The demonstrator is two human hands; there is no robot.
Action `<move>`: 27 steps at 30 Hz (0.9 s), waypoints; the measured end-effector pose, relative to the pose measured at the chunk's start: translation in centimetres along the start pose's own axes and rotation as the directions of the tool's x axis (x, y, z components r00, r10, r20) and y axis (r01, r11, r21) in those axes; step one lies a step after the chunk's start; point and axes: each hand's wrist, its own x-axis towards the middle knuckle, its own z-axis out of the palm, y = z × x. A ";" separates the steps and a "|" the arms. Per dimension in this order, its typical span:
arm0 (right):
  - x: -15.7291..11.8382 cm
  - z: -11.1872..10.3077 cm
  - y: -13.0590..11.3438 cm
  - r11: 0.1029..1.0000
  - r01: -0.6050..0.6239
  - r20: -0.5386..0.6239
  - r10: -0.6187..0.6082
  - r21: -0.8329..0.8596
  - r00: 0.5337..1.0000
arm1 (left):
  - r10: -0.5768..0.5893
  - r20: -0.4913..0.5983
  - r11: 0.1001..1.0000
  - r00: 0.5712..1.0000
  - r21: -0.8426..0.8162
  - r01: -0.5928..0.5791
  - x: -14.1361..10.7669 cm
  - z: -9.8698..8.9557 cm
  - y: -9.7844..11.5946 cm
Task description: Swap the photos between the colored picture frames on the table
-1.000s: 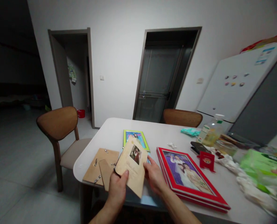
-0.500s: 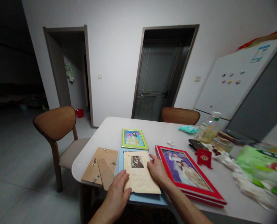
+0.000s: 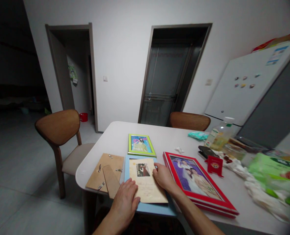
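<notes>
A cream printed sheet with a small photo near its top lies on a light-blue picture frame at the table's near edge. At the sheet's lower left rests my left hand, fingers stretched out and thumb apart, pressing lightly on its edge. My right hand has curled fingers closed on the sheet's right edge; the fingertips are partly hidden. Left of the frame is a brown backing board with metal clips and a stand leg, its lower end beside my left hand.
A green-framed picture lies beyond the blue frame. Stacked red picture frames are on the right, near my right forearm. Farther right are a red card, a dark phone, a bottle and a green package.
The fingers of my right hand have curled in at the sheet's right edge, where the index finger was stretched forward. My left hand has shifted slightly right. The camera view has moved a little.
</notes>
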 end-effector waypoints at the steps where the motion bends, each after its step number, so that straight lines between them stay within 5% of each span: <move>1: -0.1 0.0 -0.1 0.998 0.016 -0.001 -0.016 -0.055 1.000 | -0.001 0.012 1.000 1.000 0.008 0.000 0.1 -0.1 0.1; 7: -1.1 0.6 0.0 0.955 0.066 -0.035 -0.079 -0.288 0.996 | 0.003 0.070 0.997 0.998 0.073 -0.008 0.6 -0.4 0.6; 16: -1.6 0.5 -0.4 0.966 0.137 -0.031 -0.147 -0.219 0.989 | 0.035 0.020 0.994 0.999 0.101 -0.037 0.2 -0.5 0.1; 22: -3.9 1.0 -5.1 0.932 0.356 0.045 -0.360 0.070 0.932 | -0.055 -0.106 0.981 0.993 0.178 0.074 -2.5 -4.8 -5.2; 27: -5.7 3.3 -10.7 0.865 0.501 0.162 -0.492 -0.023 0.856 | -0.220 -0.106 0.918 0.970 0.314 0.242 -3.7 -6.5 -9.9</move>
